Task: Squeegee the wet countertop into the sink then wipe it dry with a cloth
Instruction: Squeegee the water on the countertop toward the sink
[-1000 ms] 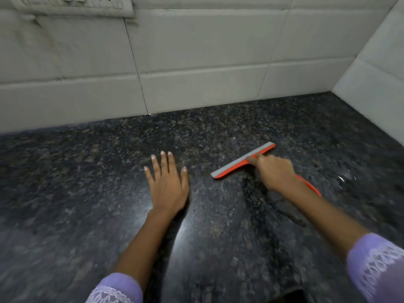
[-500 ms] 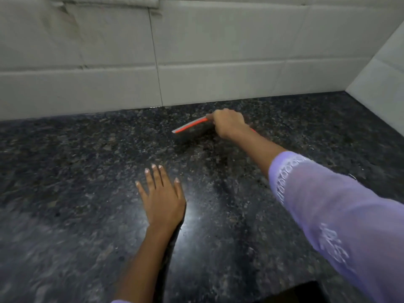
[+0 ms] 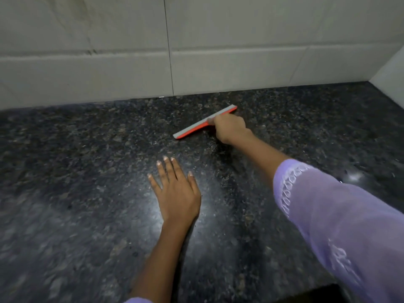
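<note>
An orange squeegee [image 3: 192, 130] with a grey blade lies edge-down on the dark speckled granite countertop [image 3: 76, 171], its blade running diagonally, a short way in front of the back wall. My right hand [image 3: 229, 127] is closed on its handle, arm stretched forward in a lilac sleeve. My left hand [image 3: 175, 191] rests flat on the counter nearer to me, fingers spread, holding nothing. The counter shines with a wet-looking glare around my left hand. No sink or cloth is in view.
A white tiled wall [image 3: 196, 51] runs along the back of the counter and a second tiled wall [image 3: 391, 73] closes the right corner. The counter's front edge [image 3: 306, 289] shows at the bottom right, dark below it.
My right hand pushed the squeegee away from me toward the back wall, and it now sits slightly back from the wall and further right. My left hand stayed flat on the counter.
</note>
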